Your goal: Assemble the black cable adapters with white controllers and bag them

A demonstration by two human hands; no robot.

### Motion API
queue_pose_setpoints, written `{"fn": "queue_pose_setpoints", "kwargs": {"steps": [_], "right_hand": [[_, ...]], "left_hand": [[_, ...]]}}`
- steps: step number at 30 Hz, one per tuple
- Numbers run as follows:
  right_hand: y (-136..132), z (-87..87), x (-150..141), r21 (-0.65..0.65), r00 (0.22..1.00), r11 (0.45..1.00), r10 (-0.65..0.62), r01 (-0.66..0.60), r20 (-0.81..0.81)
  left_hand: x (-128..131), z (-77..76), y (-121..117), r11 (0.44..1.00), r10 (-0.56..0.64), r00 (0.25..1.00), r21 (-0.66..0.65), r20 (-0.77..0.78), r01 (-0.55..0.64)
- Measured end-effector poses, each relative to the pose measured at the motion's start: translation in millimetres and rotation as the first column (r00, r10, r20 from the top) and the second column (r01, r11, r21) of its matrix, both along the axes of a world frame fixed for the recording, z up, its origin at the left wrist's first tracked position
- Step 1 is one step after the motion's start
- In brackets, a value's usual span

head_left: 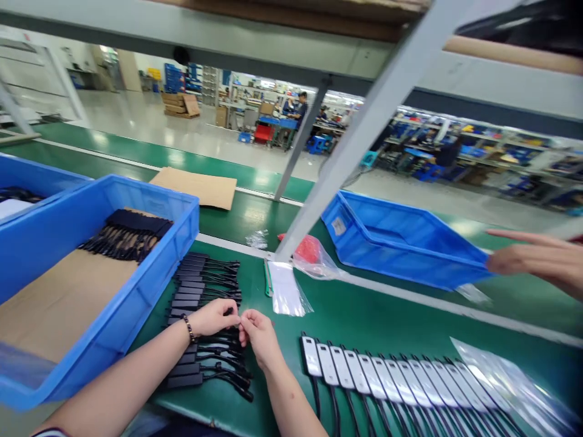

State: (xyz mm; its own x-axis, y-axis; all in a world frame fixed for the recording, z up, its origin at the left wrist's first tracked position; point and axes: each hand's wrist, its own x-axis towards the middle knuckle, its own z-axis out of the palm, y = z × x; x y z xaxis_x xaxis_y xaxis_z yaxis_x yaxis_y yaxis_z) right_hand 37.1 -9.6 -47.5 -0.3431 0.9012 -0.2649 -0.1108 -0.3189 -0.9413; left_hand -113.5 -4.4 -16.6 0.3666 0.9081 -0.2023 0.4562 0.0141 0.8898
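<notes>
My left hand point(215, 318), with a beaded bracelet point(187, 328) at the wrist, is closed in a pinch over a row of black box-shaped units with short cables point(186, 369). My right hand point(259, 337) is pinched too, its fingertips meeting those of the left. Whatever lies between the fingertips is too small to make out. Right of my right forearm lies a second row of units with pale faces and black cables point(367, 373). A blue bin point(150, 273) on the left holds more black cabled units point(136, 230) on cardboard.
Beyond my hands lie a green-handled cutter point(268, 278), clear bags point(291, 291) and a red bagged item point(308, 249). A slanted metal post point(350, 145) rises by them. Another person's hand point(537, 258) is at a blue bin point(410, 267). Flat cardboard point(195, 187) lies farther back.
</notes>
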Motion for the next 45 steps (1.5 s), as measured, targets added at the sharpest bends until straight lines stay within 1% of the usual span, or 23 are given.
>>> {"fn": "queue_pose_setpoints", "kwargs": {"steps": [3,5,8,12,15,18,21,24,26,29,32,35,37,39,40,42,43,44,45], "right_hand": [[-2.7,-5.1,1.5,-0.019,0.999,0.999,0.044,-0.043,0.003],[-3.1,-7.8,2.5,-0.009,0.998,0.998,0.065,-0.065,-0.010],[-2.4,-13.1,3.3,-0.005,0.996,0.996,0.087,-0.088,-0.019],[-0.7,-21.1,1.7,-0.098,0.986,0.982,0.157,-0.162,-0.058],[2.0,-21.7,-0.6,-0.138,0.980,0.973,0.172,-0.184,-0.097],[6.3,-17.0,-0.6,-0.125,0.988,0.983,0.120,-0.132,-0.100],[11.2,-11.3,4.2,-0.109,0.996,0.994,0.011,-0.021,-0.094],[15.8,-5.5,11.0,-0.103,0.992,0.993,-0.073,0.062,-0.101],[19.1,0.2,14.6,-0.100,0.988,0.990,-0.106,0.095,-0.110],[26.6,16.0,17.5,-0.077,0.986,0.990,-0.128,0.120,-0.109],[36.0,43.1,20.2,-0.015,0.983,0.989,-0.147,0.147,-0.106],[35.7,73.9,26.7,0.077,0.977,0.979,-0.176,0.186,-0.123],[23.0,86.7,32.8,0.156,0.973,0.966,-0.187,0.207,-0.133],[-0.2,87.6,38.7,0.227,0.967,0.944,-0.216,0.241,-0.133],[-13.9,83.4,41.3,0.248,0.962,0.932,-0.239,0.265,-0.130],[-37.7,68.7,47.0,0.268,0.952,0.915,-0.279,0.302,-0.121],[-44.1,60.2,51.5,0.264,0.952,0.915,-0.291,0.306,-0.095],[-45.1,52.2,58.7,0.292,0.959,0.915,-0.283,0.280,-0.033],[-40.7,45.9,70.1,0.341,0.957,0.903,-0.289,0.260,0.036]], "left_hand": [[-1.0,-3.9,-4.5,0.999,-0.002,1.000,-0.041,0.016,0.003],[-2.8,-7.7,-6.1,0.998,-0.006,1.000,-0.065,0.024,0.007],[-5.9,-12.0,-8.0,0.998,0.000,1.000,-0.070,0.024,0.002],[-7.2,-15.2,-10.4,0.998,0.030,0.999,-0.057,0.028,-0.028],[-6.0,-18.8,-10.4,0.995,0.082,0.996,-0.058,0.038,-0.080],[-3.8,-24.1,-8.9,0.989,0.136,0.990,-0.065,0.048,-0.133],[-2.0,-28.2,-7.0,0.986,0.163,0.985,-0.054,0.052,-0.160],[-1.6,-28.2,-5.0,0.986,0.168,0.985,-0.021,0.045,-0.168],[-2.2,-25.5,-4.1,0.986,0.164,0.986,0.007,0.033,-0.164],[-3.1,-17.8,-6.9,0.986,0.150,0.989,0.071,-0.007,-0.149],[-1.9,-5.6,-16.9,0.972,0.167,0.983,0.177,-0.071,-0.153],[1.4,13.0,-22.1,0.936,0.245,0.963,0.288,-0.116,-0.203],[2.1,30.0,-11.7,0.896,0.324,0.940,0.355,-0.108,-0.268],[-0.5,49.4,12.6,0.846,0.406,0.912,0.403,-0.063,-0.349],[-2.5,59.1,28.2,0.823,0.444,0.895,0.412,-0.035,-0.392],[-5.1,76.6,59.5,0.789,0.503,0.864,0.399,0.014,-0.466],[-4.5,83.5,73.0,0.779,0.525,0.851,0.385,0.030,-0.494],[-2.5,88.9,84.1,0.774,0.538,0.842,0.372,0.038,-0.512],[0.7,92.4,92.6,0.777,0.540,0.841,0.361,0.040,-0.516]]}}
